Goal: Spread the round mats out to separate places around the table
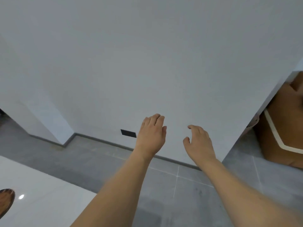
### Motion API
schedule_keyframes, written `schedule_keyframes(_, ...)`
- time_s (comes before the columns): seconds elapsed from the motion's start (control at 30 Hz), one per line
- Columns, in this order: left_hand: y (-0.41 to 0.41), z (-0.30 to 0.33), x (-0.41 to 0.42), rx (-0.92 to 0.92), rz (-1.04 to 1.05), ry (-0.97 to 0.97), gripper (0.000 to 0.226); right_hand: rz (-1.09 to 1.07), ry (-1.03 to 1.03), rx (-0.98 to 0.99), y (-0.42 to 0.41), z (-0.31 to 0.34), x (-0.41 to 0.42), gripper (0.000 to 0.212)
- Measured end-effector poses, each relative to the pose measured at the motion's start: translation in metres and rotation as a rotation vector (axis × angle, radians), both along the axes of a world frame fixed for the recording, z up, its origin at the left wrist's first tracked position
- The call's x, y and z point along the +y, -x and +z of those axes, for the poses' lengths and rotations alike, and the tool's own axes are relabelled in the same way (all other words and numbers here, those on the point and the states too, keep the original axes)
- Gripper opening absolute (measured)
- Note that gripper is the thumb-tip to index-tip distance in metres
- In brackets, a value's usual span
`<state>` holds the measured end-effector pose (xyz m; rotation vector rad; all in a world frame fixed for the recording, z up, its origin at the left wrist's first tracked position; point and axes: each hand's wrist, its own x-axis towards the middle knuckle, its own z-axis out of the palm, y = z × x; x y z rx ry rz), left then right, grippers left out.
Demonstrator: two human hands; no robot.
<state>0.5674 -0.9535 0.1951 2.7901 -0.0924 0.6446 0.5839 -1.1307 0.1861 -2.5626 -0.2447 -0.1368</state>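
Observation:
Only the edge of one round brown wooden mat [6, 202] shows, at the far left border on the glossy white table [41, 202]. My left hand [151, 135] is raised in front of the white wall, fingers together and slightly bent, holding nothing. My right hand [199, 141] is beside it, fingers loosely curled and apart, also empty. Both hands are well to the right of the table and the mat, over the grey floor.
A white wall [147, 63] fills most of the view, with a dark socket plate [128, 133] low down. Grey floor tiles [188, 185] lie below. A brown cardboard box [282, 128] stands in the opening at the right.

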Motion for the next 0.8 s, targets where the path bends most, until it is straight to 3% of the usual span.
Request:
schedule_keyframes(0.5, -0.182, -0.005, 0.084, 0.04, 0.136, -0.049, 0.033, 0.193, 0.028, 0.035, -0.21, 0.005, 0.071, 0.049)
schedule_keyframes(0.8, -0.246, -0.019, 0.133, 0.09, 0.367, -0.031, 0.032, 0.434, 0.046, 0.091, -0.309, -0.012, 0.146, 0.048)
